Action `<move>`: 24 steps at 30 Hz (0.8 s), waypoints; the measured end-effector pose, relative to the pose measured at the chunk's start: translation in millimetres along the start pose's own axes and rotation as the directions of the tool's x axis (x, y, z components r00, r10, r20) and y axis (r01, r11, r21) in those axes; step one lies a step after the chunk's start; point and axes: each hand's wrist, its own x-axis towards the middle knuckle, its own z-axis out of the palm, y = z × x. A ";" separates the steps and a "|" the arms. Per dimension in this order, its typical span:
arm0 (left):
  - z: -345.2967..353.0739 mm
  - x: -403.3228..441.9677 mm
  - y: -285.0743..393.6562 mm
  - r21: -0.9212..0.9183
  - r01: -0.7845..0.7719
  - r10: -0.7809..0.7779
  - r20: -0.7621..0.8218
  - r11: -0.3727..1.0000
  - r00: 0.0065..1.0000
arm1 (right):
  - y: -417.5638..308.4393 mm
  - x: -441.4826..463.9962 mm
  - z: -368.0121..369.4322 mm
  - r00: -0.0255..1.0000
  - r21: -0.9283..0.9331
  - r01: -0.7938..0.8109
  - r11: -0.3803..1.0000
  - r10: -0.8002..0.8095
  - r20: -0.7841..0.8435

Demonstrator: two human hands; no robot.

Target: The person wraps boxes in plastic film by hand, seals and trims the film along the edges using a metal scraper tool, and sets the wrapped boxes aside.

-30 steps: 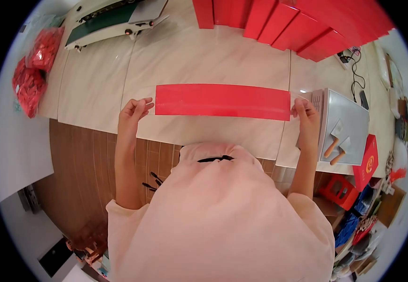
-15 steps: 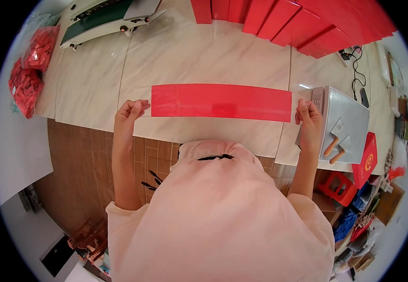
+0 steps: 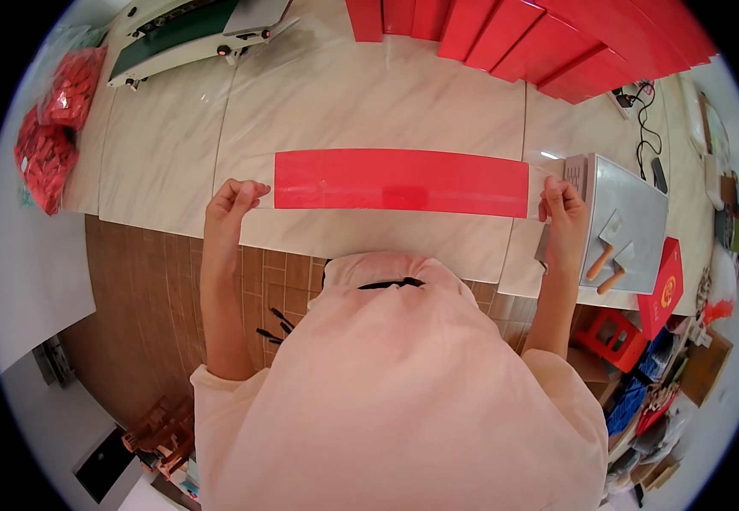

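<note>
A long red strip (image 3: 401,181) stretches left to right above the marbled tabletop (image 3: 344,102), with clear film reaching past both its ends. My left hand (image 3: 240,198) pinches the clear film beyond the left end. Beyond the right end, my right hand (image 3: 560,203) has its fingers closed on the film, close beside a grey metal-topped box (image 3: 642,213). Both hands stay a little apart from the red part itself. The strip looks taut and nearly flat.
Red boxes (image 3: 506,34) stand along the back right. A machine with a green belt (image 3: 174,47) is at the back left, near bags of red pieces (image 3: 46,162). Two wooden-handled scrapers (image 3: 605,251) lie on the grey box. A red stool (image 3: 612,339) stands below.
Against a second ago, both hands are slightly farther apart, the left one shifted left, with the strip still between them. The view has tilted a little.
</note>
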 end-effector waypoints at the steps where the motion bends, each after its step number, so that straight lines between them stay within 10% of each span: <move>1: 0.2 0.0 0.1 0.004 -0.010 0.010 0.004 1.000 1.000 | -0.5 -0.1 0.3 1.000 -0.006 0.001 1.000 -0.001 -0.010; 24: -6.9 0.7 -7.4 -0.038 -0.021 0.020 -0.039 0.999 0.999 | -7.8 0.0 4.7 0.999 -0.050 -0.006 0.999 0.004 -0.043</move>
